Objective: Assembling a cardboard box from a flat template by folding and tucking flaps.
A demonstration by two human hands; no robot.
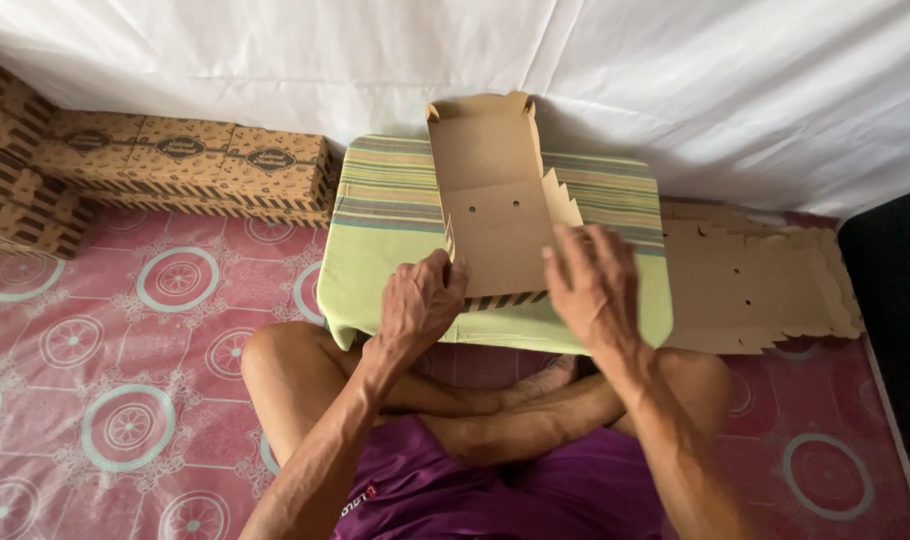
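Half-folded cardboard box [495, 205] on striped green cushion [375, 270], long axis running 12 to 6 o'clock. Left hand [420, 300] curled against near-left corner, fingers closed on wall; right hand [595, 285] spread flat at near-right flap, gripping nothing. Both equally near; flat blanks [755, 290] at 3 o'clock.

Half-folded brown cardboard box [495, 200]: matt, plain kraft inside, dark striped print on outer edge. Flat brown cardboard blanks [755, 285]: same matt, dull board, saw-toothed edges. Green striped woven cloth [375, 270] over the bench: soft, matt. Pink patterned floor mat [125, 330]: smooth, slight sheen. White cloth backdrop [675, 80]: creased, matt.
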